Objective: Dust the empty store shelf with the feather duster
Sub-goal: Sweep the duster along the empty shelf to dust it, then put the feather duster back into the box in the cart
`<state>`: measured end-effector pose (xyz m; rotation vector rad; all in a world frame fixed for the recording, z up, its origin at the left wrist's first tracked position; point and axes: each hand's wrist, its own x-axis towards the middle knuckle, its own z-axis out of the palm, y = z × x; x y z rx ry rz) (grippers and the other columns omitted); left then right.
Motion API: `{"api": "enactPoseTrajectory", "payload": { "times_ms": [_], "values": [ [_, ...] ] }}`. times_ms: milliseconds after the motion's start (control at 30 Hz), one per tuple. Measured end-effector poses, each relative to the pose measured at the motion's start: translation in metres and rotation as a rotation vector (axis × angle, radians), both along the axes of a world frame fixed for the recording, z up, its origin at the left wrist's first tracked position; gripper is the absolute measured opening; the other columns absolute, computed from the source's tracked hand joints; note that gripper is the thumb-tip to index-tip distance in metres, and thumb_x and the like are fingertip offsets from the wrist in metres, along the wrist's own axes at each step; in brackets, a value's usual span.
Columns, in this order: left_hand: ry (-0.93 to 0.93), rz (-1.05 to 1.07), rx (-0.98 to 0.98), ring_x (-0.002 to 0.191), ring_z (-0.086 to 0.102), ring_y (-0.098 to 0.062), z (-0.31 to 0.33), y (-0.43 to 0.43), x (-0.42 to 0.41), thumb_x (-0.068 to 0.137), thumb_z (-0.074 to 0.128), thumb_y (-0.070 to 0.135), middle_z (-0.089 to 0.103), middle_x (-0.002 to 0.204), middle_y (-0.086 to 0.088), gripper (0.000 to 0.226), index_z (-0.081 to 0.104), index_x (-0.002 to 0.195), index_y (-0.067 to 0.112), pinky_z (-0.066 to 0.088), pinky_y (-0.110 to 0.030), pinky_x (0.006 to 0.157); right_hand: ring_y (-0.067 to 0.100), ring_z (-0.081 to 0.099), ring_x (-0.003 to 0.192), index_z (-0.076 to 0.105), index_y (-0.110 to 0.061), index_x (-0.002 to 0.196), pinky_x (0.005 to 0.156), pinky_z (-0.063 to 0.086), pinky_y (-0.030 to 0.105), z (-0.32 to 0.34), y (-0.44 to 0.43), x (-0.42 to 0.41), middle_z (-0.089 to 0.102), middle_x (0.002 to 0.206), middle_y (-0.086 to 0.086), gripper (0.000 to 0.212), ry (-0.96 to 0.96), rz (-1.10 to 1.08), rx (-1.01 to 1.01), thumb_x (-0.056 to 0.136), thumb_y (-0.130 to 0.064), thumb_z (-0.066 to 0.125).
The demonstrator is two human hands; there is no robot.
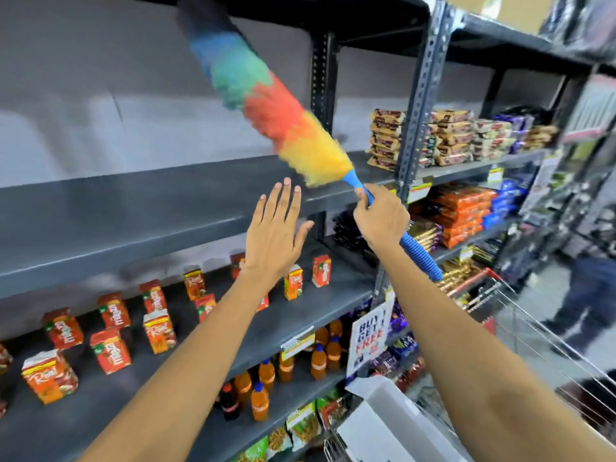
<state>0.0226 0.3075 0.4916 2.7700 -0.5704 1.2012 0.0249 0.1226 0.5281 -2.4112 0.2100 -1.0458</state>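
Note:
A rainbow feather duster point(266, 101) with a blue ribbed handle slants up and to the left, its blurred tip in the space above the empty dark grey shelf point(140, 201). My right hand point(380, 216) is closed around the handle just below the yellow feathers. My left hand point(275, 235) is raised flat with fingers spread, in front of the shelf's edge and just left of the duster's base, holding nothing.
Small orange juice cartons point(113, 328) stand on the shelf below, orange drink bottles point(263, 378) under that. Stacked snack packs point(456, 138) fill the bay to the right past a perforated steel upright point(420, 95). A wire shopping cart point(520, 315) and a person's legs point(583, 295) are at the right.

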Motion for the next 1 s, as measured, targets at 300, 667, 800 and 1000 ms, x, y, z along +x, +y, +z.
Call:
{"api": "enactPoseTrajectory", "payload": {
  "times_ms": [300, 667, 800, 1000],
  "values": [
    [0.116, -0.231, 0.034, 0.138, 0.026, -0.032, -0.039, -0.084, -0.003, 0.097, 0.026, 0.042, 0.028, 0.15, -0.019, 0.062, 0.028, 0.143, 0.001, 0.02, -0.044, 0.111, 0.032, 0.064, 0.092, 0.065, -0.013, 0.115, 0.074, 0.046, 0.037, -0.07, -0.085, -0.062, 0.07, 0.101, 0.007, 0.033, -0.023, -0.126, 0.142, 0.097, -0.035, 0.046],
    [0.348, -0.346, 0.163, 0.138, 0.025, -0.03, -0.138, -0.173, -0.028, 0.097, 0.027, 0.043, 0.024, 0.151, -0.018, 0.063, 0.024, 0.145, 0.001, 0.018, -0.043, 0.111, 0.031, 0.065, 0.095, 0.07, -0.021, 0.114, 0.082, 0.048, 0.037, -0.182, -0.198, -0.149, 0.073, 0.102, 0.007, 0.032, 0.245, -0.415, 0.336, 0.089, -0.038, 0.058],
    [0.45, -0.395, 0.269, 0.14, 0.019, -0.029, -0.178, -0.196, -0.049, 0.099, 0.036, 0.038, 0.017, 0.153, -0.016, 0.062, 0.018, 0.146, 0.002, 0.013, -0.041, 0.113, 0.034, 0.066, 0.093, 0.073, -0.02, 0.108, 0.076, 0.048, 0.038, -0.22, -0.221, -0.187, 0.074, 0.096, 0.011, 0.027, 0.304, -0.497, 0.425, 0.088, -0.033, 0.061],
    [0.602, -0.479, 0.401, 0.127, 0.043, -0.037, -0.244, -0.206, -0.082, 0.097, 0.014, 0.047, 0.043, 0.139, -0.024, 0.07, 0.042, 0.134, -0.005, 0.022, -0.042, 0.104, 0.035, 0.065, 0.1, 0.073, -0.019, 0.106, 0.079, 0.049, 0.038, -0.269, -0.247, -0.262, 0.074, 0.101, 0.014, 0.027, 0.577, -0.642, 0.464, 0.086, -0.033, 0.063]
  ]
}}
